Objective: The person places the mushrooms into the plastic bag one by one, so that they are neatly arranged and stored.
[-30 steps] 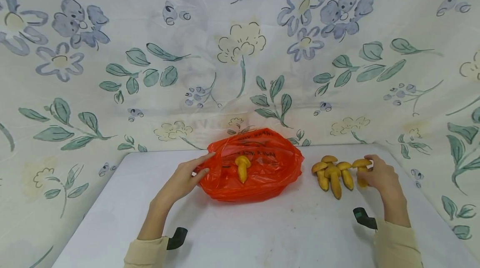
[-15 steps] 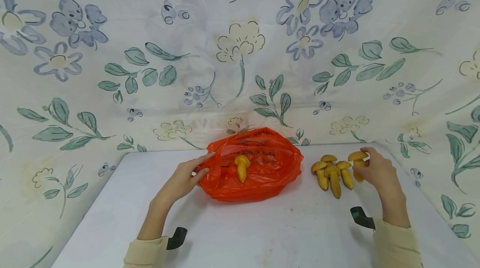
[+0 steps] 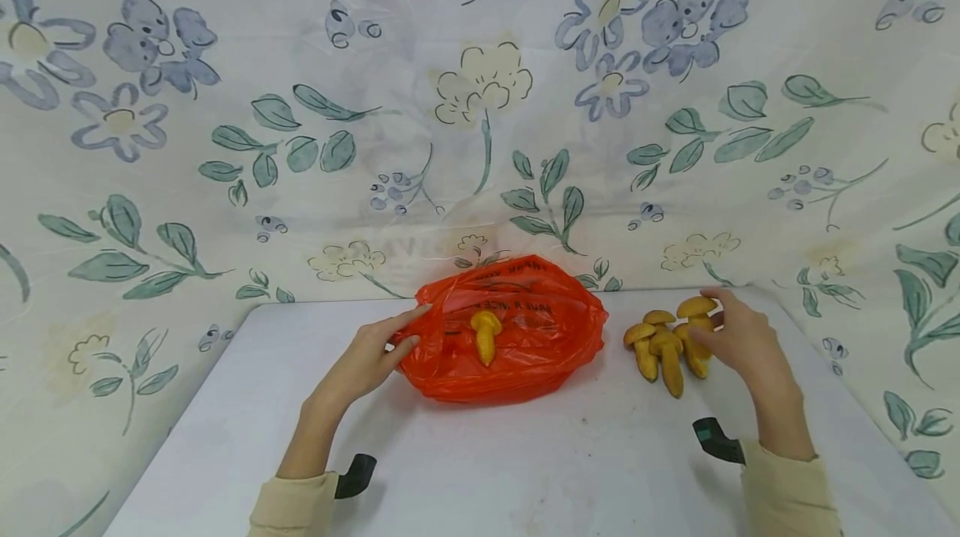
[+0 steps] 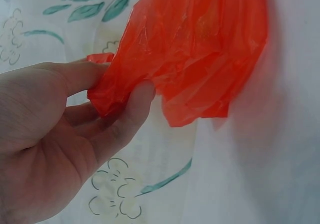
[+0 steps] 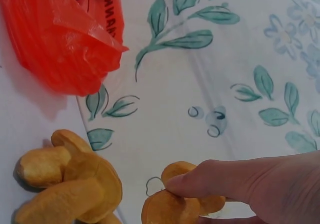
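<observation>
Near middle of counter (image 3: pixel 525 462) gives free passage. Red bag (image 3: pixel 536 345) blocks far middle, left grip (image 3: pixel 375 351) at left edge. Gap parts bag from mushroom cluster (image 3: pixel 671 366); right grip (image 3: pixel 742 337) crowds cluster's right side. Patterned cloth (image 3: pixel 420 62) bars far side.

Soft light casts faint shadows on the table (image 3: pixel 480 470); wrist views look dimmer.

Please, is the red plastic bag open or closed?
The red plastic bag is open: in the head view its mouth is spread, a yellow mushroom shows inside, and the left hand holds one side.
</observation>
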### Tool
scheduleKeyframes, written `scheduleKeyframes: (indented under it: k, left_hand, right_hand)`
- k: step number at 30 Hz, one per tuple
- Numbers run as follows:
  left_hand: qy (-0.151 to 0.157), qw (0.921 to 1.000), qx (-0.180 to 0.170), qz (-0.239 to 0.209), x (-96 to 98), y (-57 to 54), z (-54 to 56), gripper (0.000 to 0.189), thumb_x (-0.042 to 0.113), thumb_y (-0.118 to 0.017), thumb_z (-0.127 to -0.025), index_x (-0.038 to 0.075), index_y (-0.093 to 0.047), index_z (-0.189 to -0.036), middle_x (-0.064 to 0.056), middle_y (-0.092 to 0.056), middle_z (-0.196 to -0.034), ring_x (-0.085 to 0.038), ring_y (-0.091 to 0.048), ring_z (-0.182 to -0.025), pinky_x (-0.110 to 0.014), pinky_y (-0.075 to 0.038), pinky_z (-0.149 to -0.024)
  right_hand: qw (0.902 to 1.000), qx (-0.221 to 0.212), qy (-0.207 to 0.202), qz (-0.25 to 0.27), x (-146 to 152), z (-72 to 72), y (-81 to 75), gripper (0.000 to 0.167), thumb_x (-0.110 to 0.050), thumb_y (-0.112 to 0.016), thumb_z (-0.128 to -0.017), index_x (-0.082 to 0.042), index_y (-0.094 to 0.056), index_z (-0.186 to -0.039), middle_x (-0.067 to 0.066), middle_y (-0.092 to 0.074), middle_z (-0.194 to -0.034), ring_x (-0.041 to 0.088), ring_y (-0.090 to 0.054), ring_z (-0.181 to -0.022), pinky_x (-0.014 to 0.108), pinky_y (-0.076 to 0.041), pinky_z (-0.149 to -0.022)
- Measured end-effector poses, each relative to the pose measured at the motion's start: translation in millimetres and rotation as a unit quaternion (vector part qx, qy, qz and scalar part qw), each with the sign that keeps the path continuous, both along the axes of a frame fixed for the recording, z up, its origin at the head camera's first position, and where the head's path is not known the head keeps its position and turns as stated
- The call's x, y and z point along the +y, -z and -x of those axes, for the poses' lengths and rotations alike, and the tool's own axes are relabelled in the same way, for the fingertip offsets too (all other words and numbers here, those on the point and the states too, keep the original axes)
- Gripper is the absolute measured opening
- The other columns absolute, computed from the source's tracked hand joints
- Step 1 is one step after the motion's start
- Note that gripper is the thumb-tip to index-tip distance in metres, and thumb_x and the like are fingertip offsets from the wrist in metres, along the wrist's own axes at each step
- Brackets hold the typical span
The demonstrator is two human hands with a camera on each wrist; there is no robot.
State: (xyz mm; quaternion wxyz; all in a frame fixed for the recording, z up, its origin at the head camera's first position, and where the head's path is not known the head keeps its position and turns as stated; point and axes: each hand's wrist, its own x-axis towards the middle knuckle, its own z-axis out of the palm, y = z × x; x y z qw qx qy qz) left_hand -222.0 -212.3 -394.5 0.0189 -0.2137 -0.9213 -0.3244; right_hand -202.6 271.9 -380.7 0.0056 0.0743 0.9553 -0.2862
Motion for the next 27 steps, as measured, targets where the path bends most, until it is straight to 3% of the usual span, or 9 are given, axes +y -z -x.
scheduleKeyframes:
  k: [15, 27]
  left_hand:
    - [-0.001, 1.0, -0.005, -0.001, -0.2, 0.8, 1.3, 0.051, 0.012, -0.06, -0.097, 0.018, -0.048, -0.146, -0.014, -0.063, -0.131, -0.02, -0.063, -0.094, -0.021, -0.058, -0.073]
    - [0.003, 1.0, -0.005, -0.002, -0.1, 0.0, 1.0, 0.051, 0.012, -0.06, -0.097, 0.018, -0.048, -0.146, -0.014, -0.062, -0.133, -0.021, -0.064, -0.097, -0.022, -0.059, -0.074]
  right_hand:
    - [0.9995, 0.014, -0.027, 0.005, -26.8, 0.1, -1.4, 0.067, -0.024, -0.066, -0.093, -0.004, -0.034, -0.147, 0.029, -0.057, -0.119, 0.031, -0.061, -0.088, 0.035, -0.056, -0.069]
    - [0.9991, -0.016, -0.035, 0.016, -47.4, 2.3, -1.0, 0.064, -0.02, -0.066, -0.092, -0.006, -0.036, -0.146, 0.03, -0.055, -0.124, 0.038, -0.059, -0.098, 0.04, -0.059, -0.071]
